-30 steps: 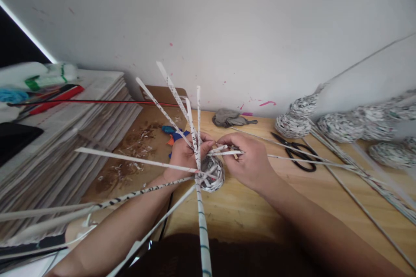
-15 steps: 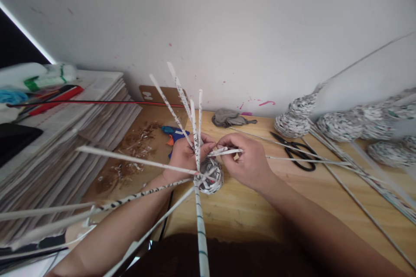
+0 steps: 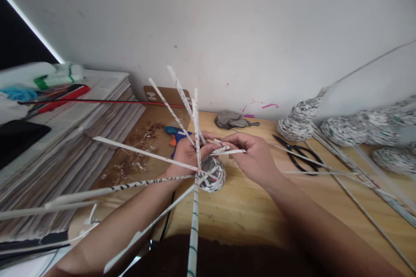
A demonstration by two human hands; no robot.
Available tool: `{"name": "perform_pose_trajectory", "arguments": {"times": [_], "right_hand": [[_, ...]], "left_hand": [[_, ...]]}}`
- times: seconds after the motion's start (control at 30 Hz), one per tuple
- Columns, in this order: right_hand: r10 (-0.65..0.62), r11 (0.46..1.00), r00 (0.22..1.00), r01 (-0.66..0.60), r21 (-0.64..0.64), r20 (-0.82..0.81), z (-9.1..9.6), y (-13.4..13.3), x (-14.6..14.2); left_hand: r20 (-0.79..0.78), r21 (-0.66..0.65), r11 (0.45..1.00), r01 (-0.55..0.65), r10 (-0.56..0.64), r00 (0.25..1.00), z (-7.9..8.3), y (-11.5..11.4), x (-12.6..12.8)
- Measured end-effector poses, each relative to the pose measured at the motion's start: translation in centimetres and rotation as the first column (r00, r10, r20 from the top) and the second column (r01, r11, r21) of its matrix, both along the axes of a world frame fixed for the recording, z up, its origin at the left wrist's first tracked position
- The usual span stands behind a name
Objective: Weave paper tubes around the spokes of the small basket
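Observation:
A small round woven piece of rolled newspaper (image 3: 212, 174) sits between my hands above the wooden table (image 3: 247, 207). Several long white paper tubes (image 3: 143, 154) fan out from it toward me, to the left and upward. My left hand (image 3: 185, 153) is wrapped round the far left side of the woven piece, among the upright tubes. My right hand (image 3: 255, 158) pinches a thin paper strand (image 3: 232, 152) that runs across the top of the piece, fingers pressed together.
Black scissors (image 3: 300, 158) lie right of my right hand. Several woven newspaper balls (image 3: 294, 123) and long thin tubes lie at the right. A tall newspaper stack (image 3: 74, 130) fills the left. A blue glue gun (image 3: 173, 132) and grey cloth (image 3: 230, 119) lie near the wall.
The view has shifted slightly. My right hand has drawn the strand a little further over the woven piece, and the fan of tubes has turned slightly.

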State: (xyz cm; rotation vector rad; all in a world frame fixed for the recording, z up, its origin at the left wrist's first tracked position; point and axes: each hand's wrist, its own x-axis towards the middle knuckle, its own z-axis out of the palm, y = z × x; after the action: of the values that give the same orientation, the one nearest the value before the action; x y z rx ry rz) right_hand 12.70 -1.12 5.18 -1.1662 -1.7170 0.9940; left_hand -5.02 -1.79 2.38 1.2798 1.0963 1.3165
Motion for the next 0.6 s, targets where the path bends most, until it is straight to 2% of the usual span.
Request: {"name": "perform_pose_trajectory", "arguments": {"times": [0.2,0.33,0.4,0.5,0.6], "right_hand": [[0.029,0.999,0.999,-0.030,0.019,0.024,-0.17,-0.20,-0.09],[0.041,0.988,0.985,-0.065,0.138,0.167,-0.07,-0.33,0.09],[0.027,0.965,0.961,-0.097,0.244,0.274,-0.10,-0.45,0.24],[-0.007,0.903,0.905,-0.178,0.392,0.426,-0.29,-0.67,0.48],[-0.038,0.861,0.888,-0.204,0.466,0.459,-0.61,-0.84,0.61]], "left_hand": [[-0.021,0.041,0.999,-0.016,0.017,1.000,-0.11,0.01,-0.03],[-0.038,0.025,1.000,-0.008,0.009,0.999,-0.29,0.06,-0.03],[-0.029,0.024,1.000,-0.001,0.001,1.000,-0.44,0.11,-0.06],[-0.031,0.031,0.999,-0.016,0.017,0.999,-0.63,0.22,-0.11],[-0.041,0.024,0.999,-0.035,0.036,0.999,-0.70,0.31,-0.09]]}}
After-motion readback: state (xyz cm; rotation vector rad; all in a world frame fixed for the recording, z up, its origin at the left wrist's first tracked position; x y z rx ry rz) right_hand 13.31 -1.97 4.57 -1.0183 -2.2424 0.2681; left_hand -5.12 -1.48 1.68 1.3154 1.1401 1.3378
